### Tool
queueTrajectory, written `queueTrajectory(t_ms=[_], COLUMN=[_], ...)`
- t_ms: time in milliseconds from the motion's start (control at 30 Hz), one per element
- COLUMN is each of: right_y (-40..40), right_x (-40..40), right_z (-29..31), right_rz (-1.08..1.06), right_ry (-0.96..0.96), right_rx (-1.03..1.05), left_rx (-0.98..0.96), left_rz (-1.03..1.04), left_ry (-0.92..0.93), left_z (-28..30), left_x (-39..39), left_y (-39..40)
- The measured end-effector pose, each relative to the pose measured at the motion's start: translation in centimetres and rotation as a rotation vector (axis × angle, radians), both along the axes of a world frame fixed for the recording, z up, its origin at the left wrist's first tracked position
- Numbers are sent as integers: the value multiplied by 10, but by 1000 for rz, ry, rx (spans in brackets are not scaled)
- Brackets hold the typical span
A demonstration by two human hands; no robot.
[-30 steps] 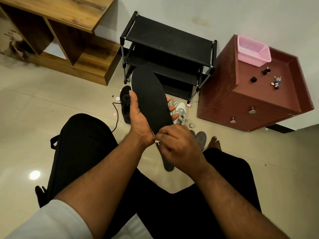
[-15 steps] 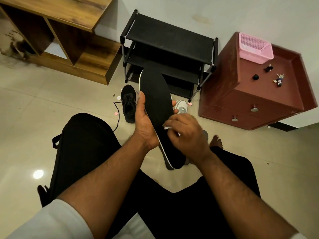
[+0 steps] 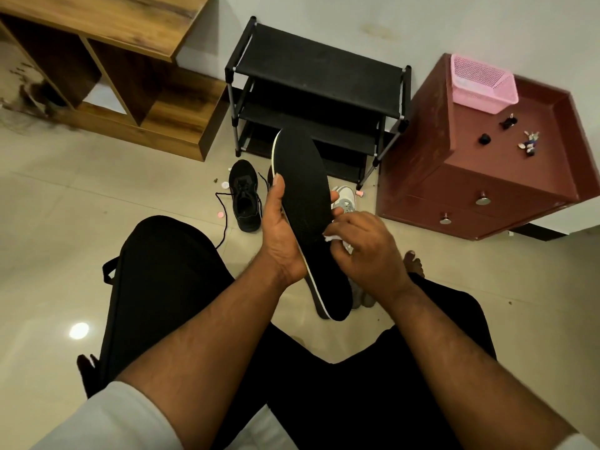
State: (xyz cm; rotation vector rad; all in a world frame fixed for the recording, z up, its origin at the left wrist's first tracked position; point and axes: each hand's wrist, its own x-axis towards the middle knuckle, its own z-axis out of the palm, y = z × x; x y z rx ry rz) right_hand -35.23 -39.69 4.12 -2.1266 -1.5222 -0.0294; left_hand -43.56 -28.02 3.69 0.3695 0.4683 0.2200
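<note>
Head view: black insole being wiped, likely mid-job.
The left hand (image 3: pixel 279 235) grips the insole (image 3: pixel 305 203), tilted above the floor (image 3: pixel 97 222), thumb and fingers (image 3: pixel 334 193) curled round its edges; the right hand (image 3: pixel 367 248) pinches a white cloth (image 3: pixel 331 238) against its right edge, mid-length. Toe and heel probably remain; refitting it into the black shoe (image 3: pixel 245 196) on the floor is left.

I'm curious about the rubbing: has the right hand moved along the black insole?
Yes. The right hand, pinching a white cloth, slid up the black insole toward the black shoe rack.
</note>
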Motion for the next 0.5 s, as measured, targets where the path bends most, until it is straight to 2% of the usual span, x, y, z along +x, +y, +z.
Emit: queueTrajectory(t_ms=[267,500], right_y=[9,-2], right_x=[-34,-3], right_z=[7,-3], right_rz=[135,-101], right_ry=[30,81], right_rx=[75,64], left_rx=[42,8], left_rz=[54,4], left_ry=[71,39], left_z=[-5,-2], left_x=[1,1], left_y=[-1,-4])
